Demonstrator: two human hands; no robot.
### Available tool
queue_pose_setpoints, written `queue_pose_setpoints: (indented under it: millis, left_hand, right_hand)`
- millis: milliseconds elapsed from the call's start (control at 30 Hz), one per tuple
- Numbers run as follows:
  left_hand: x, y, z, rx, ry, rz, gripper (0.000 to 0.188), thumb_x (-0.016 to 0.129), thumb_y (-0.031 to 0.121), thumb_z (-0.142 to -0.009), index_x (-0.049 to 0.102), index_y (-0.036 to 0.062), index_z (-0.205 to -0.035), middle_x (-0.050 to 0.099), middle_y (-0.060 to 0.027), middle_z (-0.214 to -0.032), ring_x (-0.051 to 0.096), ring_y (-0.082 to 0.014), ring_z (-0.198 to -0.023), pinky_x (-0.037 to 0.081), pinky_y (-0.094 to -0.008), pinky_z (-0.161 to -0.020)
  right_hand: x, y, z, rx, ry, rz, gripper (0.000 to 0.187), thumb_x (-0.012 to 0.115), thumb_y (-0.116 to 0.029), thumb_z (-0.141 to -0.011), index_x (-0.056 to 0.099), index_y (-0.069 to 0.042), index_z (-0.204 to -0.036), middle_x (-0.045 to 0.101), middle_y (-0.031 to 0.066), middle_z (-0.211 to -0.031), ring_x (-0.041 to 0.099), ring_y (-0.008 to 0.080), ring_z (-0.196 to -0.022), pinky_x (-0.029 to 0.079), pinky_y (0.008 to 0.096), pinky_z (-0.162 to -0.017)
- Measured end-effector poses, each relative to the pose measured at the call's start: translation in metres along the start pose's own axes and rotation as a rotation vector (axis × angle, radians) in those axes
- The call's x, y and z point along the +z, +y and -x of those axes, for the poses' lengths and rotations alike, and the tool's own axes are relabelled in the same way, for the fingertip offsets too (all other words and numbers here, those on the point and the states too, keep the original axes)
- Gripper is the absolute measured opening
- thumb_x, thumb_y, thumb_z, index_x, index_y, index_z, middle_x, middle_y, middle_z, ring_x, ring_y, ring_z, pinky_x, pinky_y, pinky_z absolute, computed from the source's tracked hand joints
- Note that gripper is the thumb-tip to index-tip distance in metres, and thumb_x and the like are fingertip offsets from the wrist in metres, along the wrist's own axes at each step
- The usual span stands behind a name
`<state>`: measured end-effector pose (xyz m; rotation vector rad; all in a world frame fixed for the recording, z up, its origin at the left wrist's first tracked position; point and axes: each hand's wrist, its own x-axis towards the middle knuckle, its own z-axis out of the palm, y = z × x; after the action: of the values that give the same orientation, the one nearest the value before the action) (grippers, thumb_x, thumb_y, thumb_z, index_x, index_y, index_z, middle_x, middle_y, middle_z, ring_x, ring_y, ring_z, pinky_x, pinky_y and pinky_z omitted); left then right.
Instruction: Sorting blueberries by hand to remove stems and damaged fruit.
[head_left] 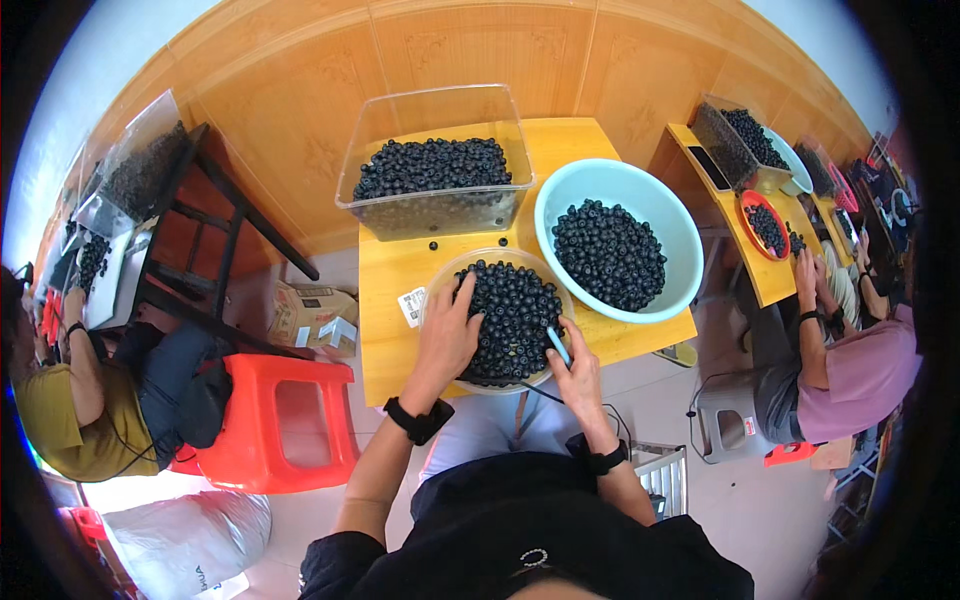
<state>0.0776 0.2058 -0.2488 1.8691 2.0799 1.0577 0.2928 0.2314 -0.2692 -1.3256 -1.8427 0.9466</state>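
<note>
A round, pale-rimmed bowl full of small dark round balls that look like blueberries sits at the near edge of a yellow table. My left hand rests on the left side of the heap, fingers apart, with nothing visibly gripped. At the bowl's right rim my right hand is closed round a light blue pen-like tool, whose upper end points into the heap. A black cord runs near that hand; where it starts is hidden.
Behind the bowl stands a clear plastic bin of the same balls. A light blue basin of them is at the right. A red stool and a cardboard box are on the left. People work at tables on both sides.
</note>
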Motion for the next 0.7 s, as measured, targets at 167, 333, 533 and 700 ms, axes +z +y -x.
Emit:
queue_pose_setpoints:
  millis: [167, 333, 533, 700]
  left_hand:
    - [0.024, 0.0, -0.015, 0.062, -0.077, -0.304, 0.057, 0.065, 0.023, -0.079, 0.044, 0.015, -0.132, 0.043, -0.0199, -0.127, 0.042, -0.0389, -0.115, 0.037, -0.047, -0.095]
    - [0.012, 0.008, -0.005, -0.035, -0.296, -0.147, 0.052, 0.065, 0.02, -0.078, 0.048, 0.0117, -0.127, 0.046, -0.0175, -0.122, 0.045, -0.037, -0.112, 0.039, -0.0426, -0.094]
    - [-0.026, 0.023, 0.018, 0.032, -0.297, 0.142, 0.04, 0.063, 0.014, -0.08, 0.055, 0.0079, -0.119, 0.046, -0.0168, -0.122, 0.045, -0.0351, -0.114, 0.04, -0.0402, -0.093]
    - [-0.053, 0.019, 0.03, -0.142, -0.119, 0.377, 0.028, 0.061, 0.007, -0.08, 0.06, 0.0005, -0.107, 0.059, -0.0161, -0.105, 0.056, -0.0317, -0.102, 0.043, -0.0346, -0.089]
  right_hand:
    - [0.0, -0.001, 0.0, -0.044, 0.014, -0.032, 0.05, 0.06, -0.011, -0.08, 0.046, -0.008, -0.128, 0.05, 0.0156, -0.061, 0.053, 0.0292, -0.053, 0.042, 0.0374, -0.054]
    - [-0.001, 0.002, 0.0, -0.003, -0.028, -0.043, 0.048, 0.058, -0.01, -0.081, 0.047, -0.006, -0.127, 0.051, 0.0168, -0.063, 0.054, 0.0319, -0.055, 0.042, 0.0392, -0.055]
    - [0.003, 0.01, -0.002, -0.097, 0.023, -0.085, 0.046, 0.059, -0.01, -0.081, 0.048, -0.005, -0.126, 0.049, 0.0151, -0.06, 0.052, 0.0287, -0.051, 0.04, 0.0378, -0.052]
    - [-0.01, 0.001, 0.002, 0.008, 0.047, -0.031, 0.054, 0.069, -0.015, -0.076, 0.049, -0.007, -0.125, 0.049, 0.0089, -0.059, 0.051, 0.0229, -0.049, 0.04, 0.033, -0.049]
